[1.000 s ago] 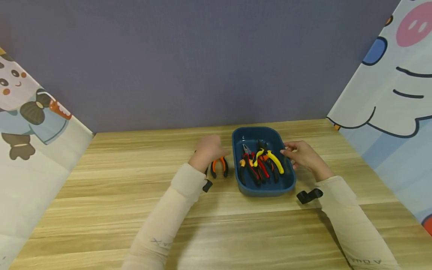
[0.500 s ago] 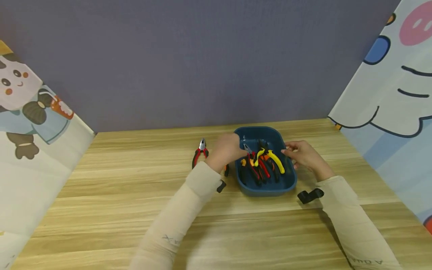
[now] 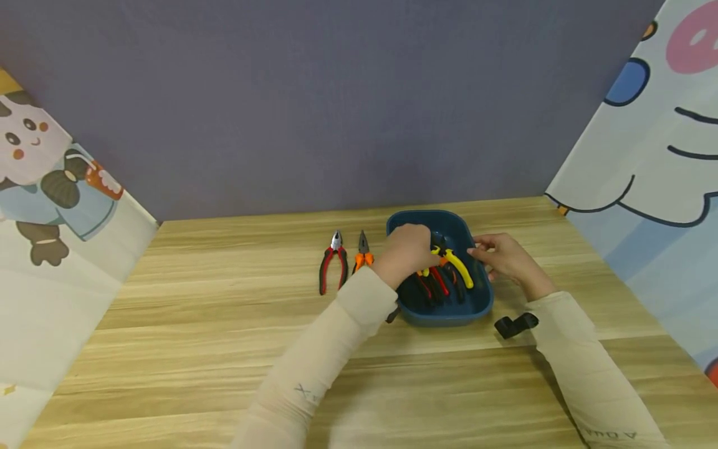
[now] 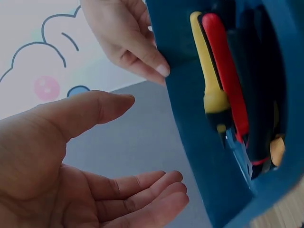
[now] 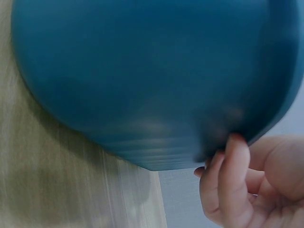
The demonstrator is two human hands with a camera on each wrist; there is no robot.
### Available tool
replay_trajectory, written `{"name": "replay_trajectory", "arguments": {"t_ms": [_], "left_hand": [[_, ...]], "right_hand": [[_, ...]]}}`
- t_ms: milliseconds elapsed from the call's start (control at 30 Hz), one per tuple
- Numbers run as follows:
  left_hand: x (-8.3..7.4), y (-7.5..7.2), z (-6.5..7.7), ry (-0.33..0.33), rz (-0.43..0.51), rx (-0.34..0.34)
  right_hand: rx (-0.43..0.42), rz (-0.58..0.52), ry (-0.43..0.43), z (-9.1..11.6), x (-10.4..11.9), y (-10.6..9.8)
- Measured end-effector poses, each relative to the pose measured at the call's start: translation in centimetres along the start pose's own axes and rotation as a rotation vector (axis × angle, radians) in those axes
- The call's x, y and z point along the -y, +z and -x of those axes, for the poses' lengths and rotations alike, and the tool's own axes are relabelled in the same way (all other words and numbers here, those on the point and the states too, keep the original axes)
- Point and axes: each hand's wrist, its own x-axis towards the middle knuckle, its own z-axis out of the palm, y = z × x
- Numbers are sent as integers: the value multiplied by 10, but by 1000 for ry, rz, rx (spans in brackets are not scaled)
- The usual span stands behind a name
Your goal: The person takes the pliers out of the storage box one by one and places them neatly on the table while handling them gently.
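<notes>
A dark blue plastic bin stands on the table with several pliers in it, among them a yellow-handled pair and red-handled pliers. Over the bin's left part reaches my left hand, hiding some of the tools. The left wrist view shows that hand's thumb and fingers spread, with nothing between them. My right hand holds the bin's right rim, thumb at the top edge and fingers against the outer wall. Left of the bin lie red-and-black pliers and orange-handled long-nose pliers, partly covered by the left arm.
The wood-grain table ends at a grey-purple partition behind the bin. Cartoon-printed panels flank both sides. A black wrist mount sits below the right hand.
My left hand has moved right, from the pliers on the table to over the bin, uncovering the red-and-black and orange-handled pliers. The right hand stays at the rim.
</notes>
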Motion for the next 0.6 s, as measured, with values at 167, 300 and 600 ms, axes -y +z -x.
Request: {"name": "replay_trajectory", "arguments": {"t_ms": [167,300,600], "left_hand": [[-11,7,-5,-16,-57,0],[-20,12,-11,-29,-66,15],[-37,16,-26,-64,-118,83]], "right_hand": [[3,-7,9,1,1,-1],[4,-6,12,1,2,-1],[-7,24,-19,2,0,-1]]}}
